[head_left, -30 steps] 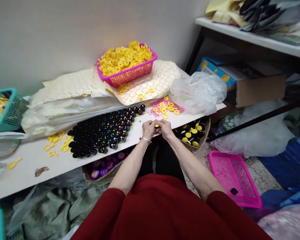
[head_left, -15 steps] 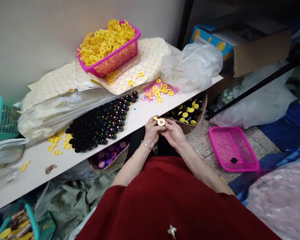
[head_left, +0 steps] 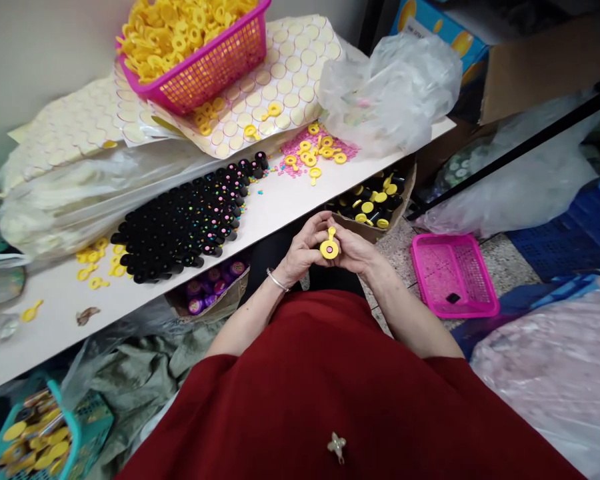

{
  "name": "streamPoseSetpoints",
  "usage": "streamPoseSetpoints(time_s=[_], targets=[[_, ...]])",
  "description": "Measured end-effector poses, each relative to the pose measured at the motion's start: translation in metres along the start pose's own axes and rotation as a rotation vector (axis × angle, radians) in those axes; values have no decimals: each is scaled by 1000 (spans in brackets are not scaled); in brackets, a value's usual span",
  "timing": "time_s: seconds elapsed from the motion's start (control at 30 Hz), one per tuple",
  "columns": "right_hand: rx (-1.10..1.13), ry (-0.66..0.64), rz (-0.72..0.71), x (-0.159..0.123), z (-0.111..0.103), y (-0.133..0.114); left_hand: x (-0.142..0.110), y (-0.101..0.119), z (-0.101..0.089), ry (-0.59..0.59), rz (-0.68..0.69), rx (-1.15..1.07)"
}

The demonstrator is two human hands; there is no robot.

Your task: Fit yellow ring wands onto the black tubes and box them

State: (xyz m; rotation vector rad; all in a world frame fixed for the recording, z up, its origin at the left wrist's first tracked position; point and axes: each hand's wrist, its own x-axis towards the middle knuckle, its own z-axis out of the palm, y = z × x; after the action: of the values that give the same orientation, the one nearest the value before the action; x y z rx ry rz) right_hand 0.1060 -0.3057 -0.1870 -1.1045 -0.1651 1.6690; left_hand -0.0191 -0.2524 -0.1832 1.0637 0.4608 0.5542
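Note:
In front of my lap, a yellow plastic ring piece (head_left: 329,251) with a looped tab is held between both hands. A pink dot shows in its middle, and the tab points up, away from me. My left hand (head_left: 304,251) closes on it from the left, thumb against the ring's edge. From the right, my right hand (head_left: 359,252) has its fingers curled around the piece's side and underneath. Whatever lies below the ring is hidden by the fingers. Black tubes (head_left: 180,223) stand packed on the table beyond, many with coloured beads on top.
More yellow ring pieces (head_left: 310,159) lie among pink beads (head_left: 291,164). A pink basket (head_left: 205,79) heaped with them rests on sticker sheets (head_left: 300,63). Below the table edge are a carton of yellow-capped black tubes (head_left: 367,208) and a pink basket (head_left: 455,270) on the floor.
The yellow ring piece has turned: its tab pointed left and now points upward. My left hand's fingers have lifted and spread around it. The whole view has shifted slightly.

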Motion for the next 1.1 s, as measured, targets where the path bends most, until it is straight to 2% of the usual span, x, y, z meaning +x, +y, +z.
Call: streamPoseSetpoints(time_s=[0.2,0.27,0.47,0.73,0.8,0.9,0.97,1.03,1.1], targets=[[-185,-236,-7,-8,-6,-9,-2,-3,-6,31,32,34],[-237,-279,-29,-10,-10,-11,-3,-5,-5,29,31,52],[-295,-259,-92,-11,-10,-11,-2,-6,-4,-43,-36,96],[-506,-308,-212,-14,-14,-20,-5,-6,-8,-137,170,402],[-524,-285,-260,-12,-16,-16,-5,-8,-8,-116,197,473],[-438,-238,-312,-5,-17,-3,-3,-13,-13,-43,214,522],[-385,-226,-344,1,-16,4,1,-15,-19,-56,211,519],[-360,-203,-375,7,-19,4,6,-13,-28,-74,237,532],[-343,-109,-422,14,-28,-4,12,-5,-40,-26,287,588]])
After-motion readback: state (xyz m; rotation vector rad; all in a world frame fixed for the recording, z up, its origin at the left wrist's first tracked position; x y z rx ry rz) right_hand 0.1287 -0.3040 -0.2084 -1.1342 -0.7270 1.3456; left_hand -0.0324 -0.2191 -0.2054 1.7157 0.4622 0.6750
